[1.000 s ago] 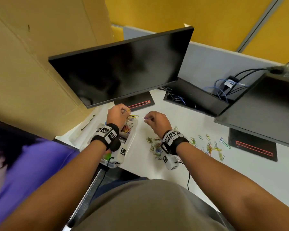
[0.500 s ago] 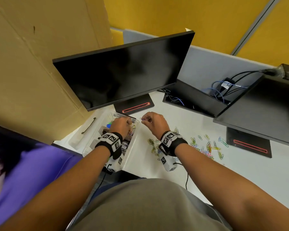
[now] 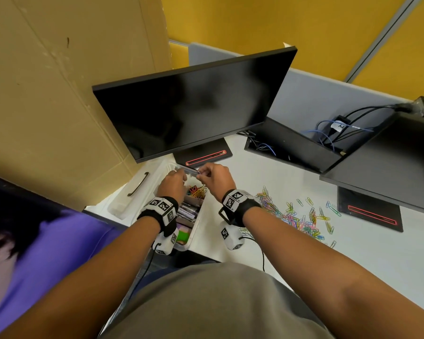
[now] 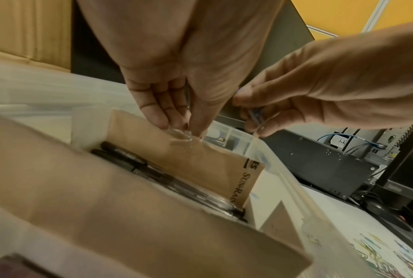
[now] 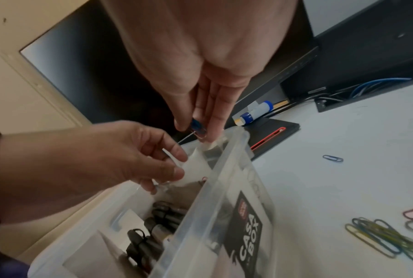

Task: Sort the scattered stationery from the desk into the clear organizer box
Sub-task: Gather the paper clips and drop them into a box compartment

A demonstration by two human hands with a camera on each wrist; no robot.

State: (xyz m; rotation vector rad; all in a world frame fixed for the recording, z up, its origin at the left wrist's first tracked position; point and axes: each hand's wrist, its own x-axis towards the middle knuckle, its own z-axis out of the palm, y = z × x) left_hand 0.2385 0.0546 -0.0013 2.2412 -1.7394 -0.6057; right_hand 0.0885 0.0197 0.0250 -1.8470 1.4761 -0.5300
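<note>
With my right hand (image 3: pixel 214 177) I pinch a blue paper clip (image 5: pixel 198 127) over the far end of the clear box (image 5: pixel 227 190), left hand (image 3: pixel 173 182) gripping a clear pouch (image 5: pixel 196 169); light, springy, slippery wire, best held flat-sided.

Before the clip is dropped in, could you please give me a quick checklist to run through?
1. Small blue paper clip pinched in right hand: ok.
2. Left hand holds the small translucent plastic piece at the far end of the clear plastic organizer box: ok.
3. Opening of that piece faces the clip: cannot tell.
4. Box uncovered: ok.
5. Loose coloured paper clips off the white desk: not ok, many remain.
</note>
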